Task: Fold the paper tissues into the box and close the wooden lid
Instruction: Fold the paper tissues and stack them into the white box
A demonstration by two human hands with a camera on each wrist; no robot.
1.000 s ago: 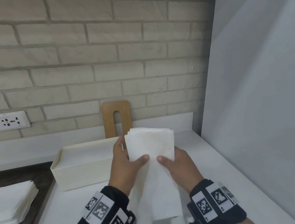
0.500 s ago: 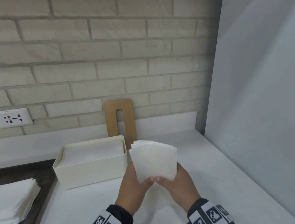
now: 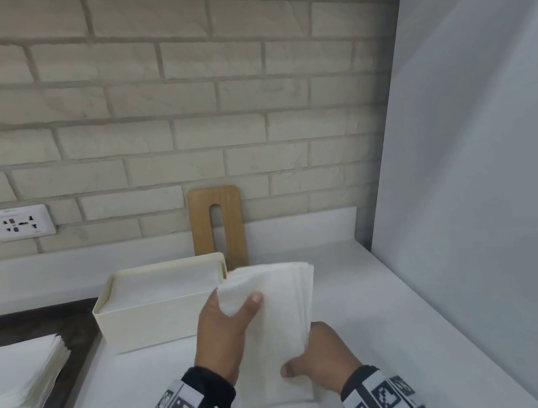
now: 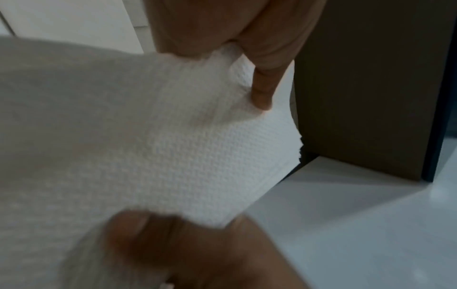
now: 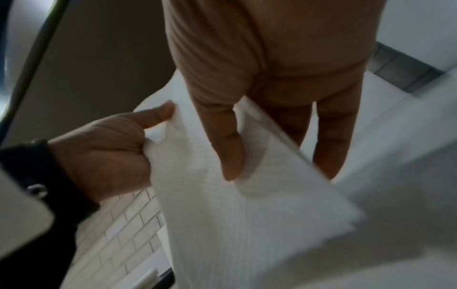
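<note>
Both hands hold a folded stack of white paper tissues (image 3: 277, 320) above the white counter, just right of the cream box (image 3: 159, 319). My left hand (image 3: 228, 316) pinches the stack's upper left corner, thumb on top. My right hand (image 3: 313, 356) grips its lower right edge, thumb on the front. In the left wrist view the tissues (image 4: 173, 140) fill the frame under my thumb. In the right wrist view the tissues (image 5: 235, 205) hang between both hands. The box holds white tissues (image 3: 161, 284) and stands open. The wooden lid (image 3: 217, 226) with its slot leans upright against the brick wall behind the box.
A stack of unfolded white tissues (image 3: 15, 377) lies on a dark tray (image 3: 35, 319) at the left. A tall grey panel (image 3: 484, 173) walls off the right side. A wall socket (image 3: 18, 223) sits at the left of the brick wall.
The stack has tipped from upright toward lying flatter. My left hand moved up to its far corner, and my right hand slid down to its near edge.
</note>
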